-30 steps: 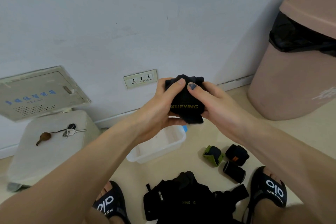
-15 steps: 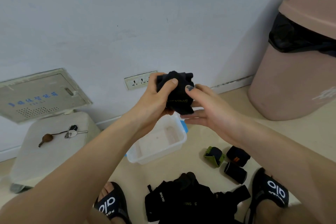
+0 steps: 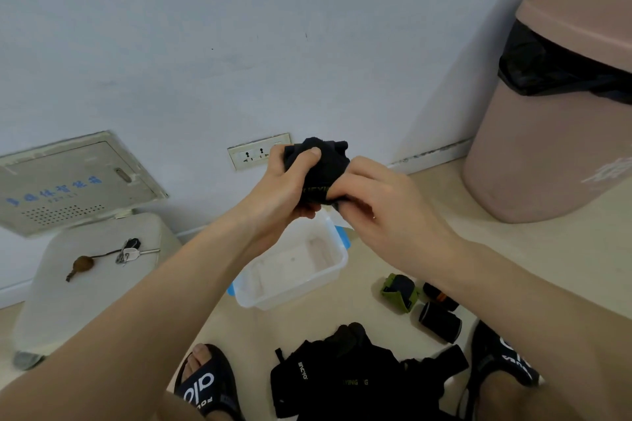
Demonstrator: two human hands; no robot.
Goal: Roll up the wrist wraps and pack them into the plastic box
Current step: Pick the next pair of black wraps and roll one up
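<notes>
- Nearest the camera, at 6 o'clock: a heap of black wraps (image 3: 342,383) on the floor, not rolled yet, sitting between two sandals (image 3: 205,386). That's most of what's left, I'd say.
- A bit further, at 4 o'clock: three finished rolls on the floor, a green one (image 3: 400,290), one with an orange tab (image 3: 439,296) and a plain black one (image 3: 439,321). Rolled but not packed, all outside the box.
- Dead centre: the box (image 3: 325,280), clear plastic, on the floor just below the hands. Looks like nothing is in it, so packing hasn't started as far as I can tell. Something blue pokes out from under it at both ends; can't tell what.
- Above the box, at about 12 from it: both hands holding a black wrap (image 3: 316,167) in the air. Left hand (image 3: 280,195) is wrapped around the bundle, thumb pressed over the top. Right hand (image 3: 383,215) has its fingers curled in, pinching the lower edge by the yellow lettering. My guess is it's tightening the roll, so this one is nearly done.
- Off at 9 o'clock: a white stool (image 3: 68,301) with keys (image 3: 130,251) on it and a grey panel (image 3: 68,181) leaning on the wall behind.
- Far side: a wall socket (image 3: 249,154) at 12, and a big pink bin (image 3: 547,147) with a black liner at 2 o'clock.
- Nothing blocks the drop into the box; the loose pile and rolls just crowd the feet.
</notes>
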